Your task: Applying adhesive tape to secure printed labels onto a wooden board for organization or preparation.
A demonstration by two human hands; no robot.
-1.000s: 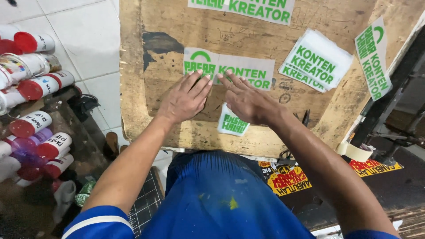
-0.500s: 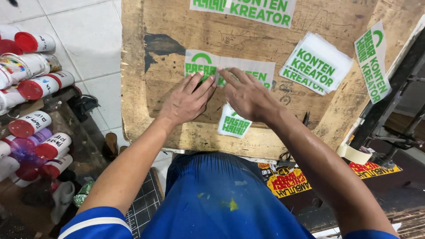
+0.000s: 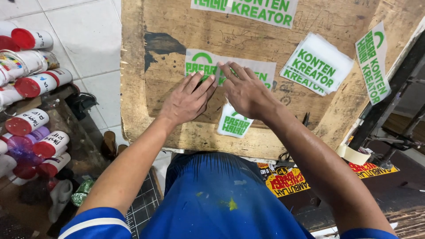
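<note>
A worn wooden board (image 3: 146, 110), stained dark near its upper left, fills the upper middle of the head view and carries every printed piece. Below it, the person's blue garment (image 3: 221, 199), flecked with yellow paint, takes up the lower centre, with white floor tiles (image 3: 79, 40) at upper left. A cluster of white spray cans with red caps (image 3: 33, 84) lies on its side along the left edge. At the top edge of the board lies a long white sheet with green lettering (image 3: 248, 8); a stack of similar sheets (image 3: 316, 64) rests at right, and a narrow strip of the same kind (image 3: 373, 62) lies tilted at the board's right rim. At the board's centre lies a translucent film strip with green print (image 3: 201, 62). The left hand (image 3: 188, 99) lies flat and open on that strip, fingers extended and together, pressing rather than gripping. The right hand (image 3: 248, 93) lies likewise flat and open, its fingertips on the strip just beside those of the left hand, holding nothing. A small green-printed label (image 3: 233, 126) shows just below the right hand, near the board's lower edge. A roll of tape (image 3: 354, 155) sits off the board at lower right, near a yellow, red and black printed sheet (image 3: 283, 179).
</note>
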